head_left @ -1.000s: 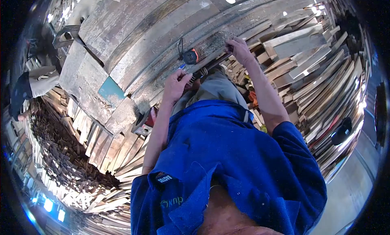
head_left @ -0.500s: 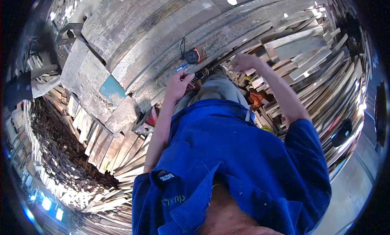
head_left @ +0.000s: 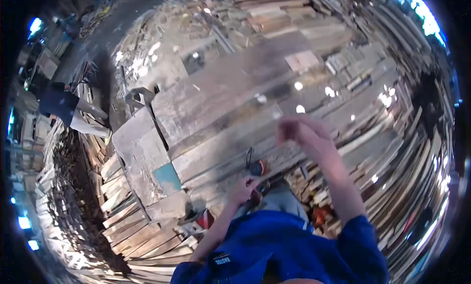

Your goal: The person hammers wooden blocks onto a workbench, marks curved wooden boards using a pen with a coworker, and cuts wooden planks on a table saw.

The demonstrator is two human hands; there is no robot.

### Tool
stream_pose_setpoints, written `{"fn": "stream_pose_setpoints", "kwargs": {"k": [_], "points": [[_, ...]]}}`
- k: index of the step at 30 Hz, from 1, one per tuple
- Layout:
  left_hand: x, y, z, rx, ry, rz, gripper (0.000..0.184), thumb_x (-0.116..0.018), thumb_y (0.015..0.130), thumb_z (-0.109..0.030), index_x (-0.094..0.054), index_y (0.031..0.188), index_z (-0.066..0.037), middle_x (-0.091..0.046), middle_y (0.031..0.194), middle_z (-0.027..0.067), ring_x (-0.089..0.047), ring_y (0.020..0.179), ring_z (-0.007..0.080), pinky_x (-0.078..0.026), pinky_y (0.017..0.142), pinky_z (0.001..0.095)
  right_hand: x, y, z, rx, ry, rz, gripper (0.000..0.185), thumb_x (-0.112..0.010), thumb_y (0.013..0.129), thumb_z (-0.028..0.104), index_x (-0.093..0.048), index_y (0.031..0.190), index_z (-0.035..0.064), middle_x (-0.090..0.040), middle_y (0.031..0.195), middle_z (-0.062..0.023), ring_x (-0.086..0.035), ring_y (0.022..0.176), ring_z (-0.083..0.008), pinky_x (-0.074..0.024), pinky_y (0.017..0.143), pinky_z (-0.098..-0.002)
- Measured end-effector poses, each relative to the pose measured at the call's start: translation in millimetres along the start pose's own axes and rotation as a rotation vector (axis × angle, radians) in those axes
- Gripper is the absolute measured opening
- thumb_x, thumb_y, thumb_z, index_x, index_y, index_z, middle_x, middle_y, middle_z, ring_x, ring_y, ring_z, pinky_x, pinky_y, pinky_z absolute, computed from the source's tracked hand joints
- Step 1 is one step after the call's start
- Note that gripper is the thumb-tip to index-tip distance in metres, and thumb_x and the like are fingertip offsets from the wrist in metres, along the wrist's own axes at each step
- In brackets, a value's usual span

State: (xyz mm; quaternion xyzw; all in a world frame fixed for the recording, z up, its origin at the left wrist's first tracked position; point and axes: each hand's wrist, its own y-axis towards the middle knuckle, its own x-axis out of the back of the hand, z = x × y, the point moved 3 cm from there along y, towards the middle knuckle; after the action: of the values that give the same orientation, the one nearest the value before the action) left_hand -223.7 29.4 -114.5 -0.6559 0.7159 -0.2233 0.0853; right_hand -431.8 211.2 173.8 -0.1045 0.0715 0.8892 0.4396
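Note:
My left hand is low at the near edge of the wooden work surface, just in front of my lap. Its fingers are closed round a small dark thing that I cannot make out. Just beyond it lies a black and orange tape measure with a dark wrist strap. My right hand is up over the boards, farther forward than the left. Motion smears its fingers, so whether it holds anything does not show.
Stacked wood strips fill the right side, and more timber pieces lie at the left. A teal patch marks the surface. Near my legs are a red object and an orange-red one. Another person stands far left.
My right hand has risen from beside my lap and reached forward over the boards. My left hand stays near the tape measure. The view has tilted up, showing more of the surface and the other person.

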Motion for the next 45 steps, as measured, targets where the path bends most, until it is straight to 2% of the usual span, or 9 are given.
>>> {"fn": "stream_pose_setpoints", "kwargs": {"k": [4, 18, 22, 25, 27, 36, 39, 43, 45], "points": [[2.0, 4.3, -7.6, 0.124, -0.023, -0.038, 0.036, -0.069, 0.096, -0.036, -0.071, 0.106, -0.002, -0.073, 0.091, 0.017, -0.073, 0.085, 0.0257, -0.054, 0.077, 0.039, -58.2, -14.4, 117.2, 0.495, 0.213, 0.264, 0.064, -0.072, 0.095, 0.046, -0.051, 0.139, 0.0056, -0.068, 0.118, -0.0187, -0.064, 0.12, -0.0352, -0.0486, 0.109, -0.0605], [-1.5, -6.7, -55.9, 0.109, 0.062, 0.047, 0.027, -0.068, 0.101, -0.028, -0.07, 0.107, -0.001, -0.074, 0.084, 0.0094, -0.07, 0.074, 0.0152, -0.056, 0.068, 0.0331, -75.2, -23.9, 168.8, 0.647, 0.397, 0.517, 0.044, -0.061, 0.104, 0.042, -0.061, 0.122, 0.0022, -0.069, 0.123, -0.0192, -0.067, 0.115, -0.0278, -0.0531, 0.099, -0.0448], [1.3, 1.8, -12.6, 0.064, -0.038, 0.034, 0.027, -0.069, 0.1, -0.027, -0.071, 0.108, -0.001, -0.074, 0.085, 0.0102, -0.071, 0.072, 0.0166, -0.056, 0.069, 0.034, -46.4, -2.4, 114.5, 0.409, 0.198, 0.219, 0.041, -0.058, 0.106, 0.041, -0.064, 0.117, 0.0012, -0.07, 0.124, -0.0193, -0.068, 0.114, -0.0257, -0.0544, 0.096, -0.0403], [6.8, 2.7, -27.6, 0.207, -0.259, 0.066, 0.02, -0.068, 0.1, -0.021, -0.067, 0.106, -0.002, -0.068, 0.091, 0.006, -0.069, 0.08, 0.0154, -0.058, 0.071, 0.0307, -6.4, -6.4, -49.8, 0.007, -0.82, -0.058, 0.03, -0.062, 0.102, 0.034, -0.068, 0.106, 0.0054, -0.071, 0.106, -0.0178, -0.069, 0.093, -0.0341, -0.0535, 0.076, -0.0432], [9.5, -5.6, -51.1, 0.141, -0.373, 0.101, 0.017, -0.068, 0.101, -0.019, -0.068, 0.105, -0.002, -0.07, 0.089, 0.0066, -0.069, 0.076, 0.0155, -0.057, 0.068, 0.0314, 2.4, -45.0, -154.5, -0.316, -1.205, 0.291, 0.036, -0.061, 0.102, 0.039, -0.072, 0.115, 0.0075, -0.07, 0.104, -0.0191, -0.068, 0.1, -0.0358, -0.0544, 0.085, -0.0449], [9.6, 0.0, -95.4, 0.142, -0.421, 0.193, 0.013, -0.067, 0.101, -0.016, -0.066, 0.1, -0.003, -0.071, 0.082, 0.0048, -0.068, 0.07, 0.0133, -0.053, 0.065, 0.0286, -8.7, -125.2, -209.3, -0.228, -0.489, 0.07, 0.034, -0.067, 0.101, 0.036, -0.07, 0.118, 0.0067, -0.068, 0.088, -0.0157, -0.067, 0.079, -0.0233, -0.0525, 0.073, -0.0386], [7.4, 2.7, -100.8, 0.111, -0.312, 0.247, 0.011, -0.067, 0.101, -0.015, -0.066, 0.099, -0.004, -0.07, 0.084, 0.0045, -0.068, 0.074, 0.0135, -0.054, 0.066, 0.0291, -8.5, -131.1, -187.8, -0.546, -0.155, 0.078, 0.031, -0.067, 0.102, 0.035, -0.071, 0.108, 0.0056, -0.069, 0.088, -0.0059, -0.066, 0.077, -0.0145, -0.0526, 0.071, -0.0317], [12.0, -11.1, -125.5, 0.065, -0.751, 0.434, 0.009, -0.068, 0.101, -0.014, -0.068, 0.099, -0.005, -0.07, 0.089, 0.0036, -0.068, 0.078, 0.0128, -0.055, 0.069, 0.0288, -38.7, -142.8, -168.6, -0.588, 0.64, 0.063, 0.027, -0.066, 0.104, 0.035, -0.068, 0.101, 0.0082, -0.067, 0.09, 0.0006, -0.064, 0.078, -0.0085, -0.0526, 0.071, -0.026], [15.2, -9.5, -139.2, 0.024, -0.813, 0.435, 0.008, -0.068, 0.101, -0.013, -0.068, 0.099, -0.005, -0.07, 0.091, 0.0034, -0.068, 0.079, 0.0131, -0.056, 0.07, 0.0287, -39.0, -137.2, -155.4, -0.571, 0.548, 0.037, 0.028, -0.064, 0.105, 0.035, -0.067, 0.103, 0.0081, -0.068, 0.091, 0.0008, -0.065, 0.08, -0.0081, -0.0529, 0.072, -0.0259]]}}
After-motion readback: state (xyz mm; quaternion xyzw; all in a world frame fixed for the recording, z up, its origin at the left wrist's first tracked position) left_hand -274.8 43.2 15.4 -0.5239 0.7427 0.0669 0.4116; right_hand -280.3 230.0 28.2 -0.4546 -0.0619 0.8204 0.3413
